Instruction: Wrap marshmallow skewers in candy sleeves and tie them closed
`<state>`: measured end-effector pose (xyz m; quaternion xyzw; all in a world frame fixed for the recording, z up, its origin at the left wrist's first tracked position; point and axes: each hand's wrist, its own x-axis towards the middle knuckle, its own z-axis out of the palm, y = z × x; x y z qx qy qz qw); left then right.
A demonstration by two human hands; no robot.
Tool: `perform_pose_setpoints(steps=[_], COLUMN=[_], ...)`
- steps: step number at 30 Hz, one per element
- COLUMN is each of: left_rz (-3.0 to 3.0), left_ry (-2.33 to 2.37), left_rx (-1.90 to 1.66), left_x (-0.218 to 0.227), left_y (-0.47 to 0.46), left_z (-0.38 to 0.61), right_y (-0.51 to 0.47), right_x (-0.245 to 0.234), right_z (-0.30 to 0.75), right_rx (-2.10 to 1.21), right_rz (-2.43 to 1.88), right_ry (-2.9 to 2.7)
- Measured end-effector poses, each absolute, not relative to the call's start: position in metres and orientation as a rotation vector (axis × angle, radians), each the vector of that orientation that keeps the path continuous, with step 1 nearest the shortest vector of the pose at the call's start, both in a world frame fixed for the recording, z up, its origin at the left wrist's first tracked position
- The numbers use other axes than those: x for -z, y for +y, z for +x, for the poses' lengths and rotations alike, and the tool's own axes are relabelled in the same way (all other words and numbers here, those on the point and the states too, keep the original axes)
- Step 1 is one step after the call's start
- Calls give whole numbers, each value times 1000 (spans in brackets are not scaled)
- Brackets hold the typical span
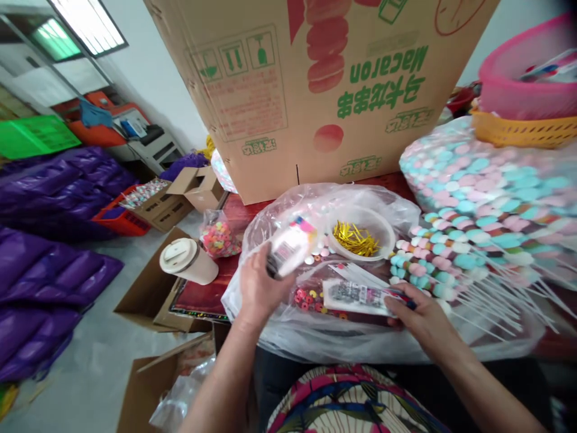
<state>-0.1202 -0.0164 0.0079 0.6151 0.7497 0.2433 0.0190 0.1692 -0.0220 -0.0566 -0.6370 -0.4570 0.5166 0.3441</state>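
My left hand (261, 279) is closed on a white printed plastic bag (288, 249) with a colourful top and a dark lower part; motion blurs it. My right hand (421, 316) pinches one end of a long white printed packet (356, 294), which lies over the clear plastic sheet (279, 337). Beyond it stands a clear bowl (385, 240) of gold twist ties (354, 239). Small pink and red ring-shaped pieces (309, 299) lie near the packet. To the right of my right hand are several pastel marshmallow skewers (451, 255) on white sticks.
A tall macaron carton (270, 78) stands at the back. A large bag of pastel sweets (487, 168) sits right, beneath yellow and pink baskets (523, 129). At left are a lidded cup (198, 267), a bag of coloured rings (219, 237), open boxes (148, 282) and purple sacks (49, 276).
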Motion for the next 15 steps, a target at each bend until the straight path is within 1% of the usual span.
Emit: perform_pose_setpoints(steps=[2,3,6,9,11,13,14,15], left_rz=[1700,1613,1412,1269,1319,1561,1739,1930], left_ry=[2510,2614,2841,2842,2855,2869,2805,2636], left_rx=[-869,-849,-607,-285,-202,-358,-504,-621], left_x=[-23,-27,-22,-4,6,9,9,9], left_y=[-10,-7,-1,-1,-4,-7,-9,-10], left_z=[-147,-160,-194,-207,-199,-177,-160,-141], right_y=[-21,-20,-18,-17,-15,-13,-13,-12], right_x=[64,66,71,71,70,70,70,71], right_z=[161,158,151,151,154,157,157,156], right_rx=[-1405,-1424,-1380,-1146,-927,-782,-754,-752], right_rz=[-1662,-1664,-1681,-1741,-1776,-1776,-1767,-1755], right_ry=[-1205,-1225,-1412,-1661,-1734,-1777,-1798,-1820])
